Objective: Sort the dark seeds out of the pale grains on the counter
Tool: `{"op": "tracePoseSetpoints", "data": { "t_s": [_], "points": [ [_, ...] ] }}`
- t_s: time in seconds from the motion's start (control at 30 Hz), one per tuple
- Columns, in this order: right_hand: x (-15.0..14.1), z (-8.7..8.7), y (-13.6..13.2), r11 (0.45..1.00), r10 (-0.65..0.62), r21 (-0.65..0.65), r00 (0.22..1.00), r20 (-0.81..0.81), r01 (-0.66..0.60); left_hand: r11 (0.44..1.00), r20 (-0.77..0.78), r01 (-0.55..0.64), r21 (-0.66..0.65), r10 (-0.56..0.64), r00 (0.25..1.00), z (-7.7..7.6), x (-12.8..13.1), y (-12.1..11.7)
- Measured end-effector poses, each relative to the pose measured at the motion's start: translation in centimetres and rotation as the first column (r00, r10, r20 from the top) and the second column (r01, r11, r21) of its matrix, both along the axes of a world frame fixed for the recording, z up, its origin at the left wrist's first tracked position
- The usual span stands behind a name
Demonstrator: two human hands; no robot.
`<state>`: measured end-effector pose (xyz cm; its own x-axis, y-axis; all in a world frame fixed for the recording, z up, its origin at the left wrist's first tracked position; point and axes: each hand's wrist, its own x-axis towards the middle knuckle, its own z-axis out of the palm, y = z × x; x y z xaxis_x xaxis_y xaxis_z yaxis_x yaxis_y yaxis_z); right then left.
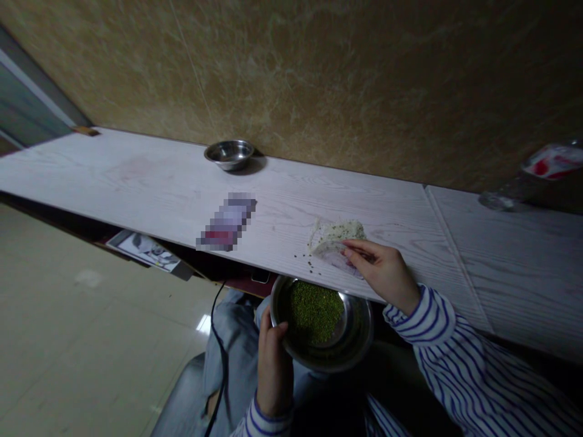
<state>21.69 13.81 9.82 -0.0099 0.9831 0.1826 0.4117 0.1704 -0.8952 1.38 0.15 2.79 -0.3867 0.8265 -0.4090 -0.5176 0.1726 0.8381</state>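
My left hand (274,364) is closed on the rim of a steel bowl (359,334), thumb on the edge, held tilted below the table's front edge. Small green beans (316,309), like mung beans, lie heaped toward the bowl's left side. Over the table my right hand (382,267) pinches the near edge of a thin, whitish, see-through sheet (330,249); whether it is plastic or cloth I cannot tell. Green specks dot that sheet, and several loose beans (310,264) lie on the tabletop beside it.
A second, smaller steel bowl (229,155) stands by the wall. Nearer lies a pixelated flat object (228,221). A clear bottle (532,176) lies tilted at the right. Under the white table (150,182) an open drawer (146,252) juts out, and a black cable (223,358) hangs across my leg.
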Motion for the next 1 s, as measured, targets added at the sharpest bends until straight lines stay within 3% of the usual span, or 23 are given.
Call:
{"op": "tracePoseSetpoints", "data": {
  "t_s": [0.23,0.57,1.0],
  "points": [
    [-0.5,0.1,0.1,1.0,0.006,-0.024,1.0,-0.011,-0.006,1.0,-0.01,-0.004,-0.007,0.004,1.0,-0.4,0.1,-0.2],
    [-0.9,0.3,0.1,0.998,0.056,-0.011,0.998,0.019,-0.056,1.0,0.02,-0.016,0.005,0.016,1.0,0.4,0.1,-0.1],
    [-0.7,0.0,0.2,0.999,0.043,-0.015,0.999,-0.023,-0.043,1.0,0.014,-0.02,-0.002,0.02,1.0,-0.2,-0.1,-0.1]
  ]
}}
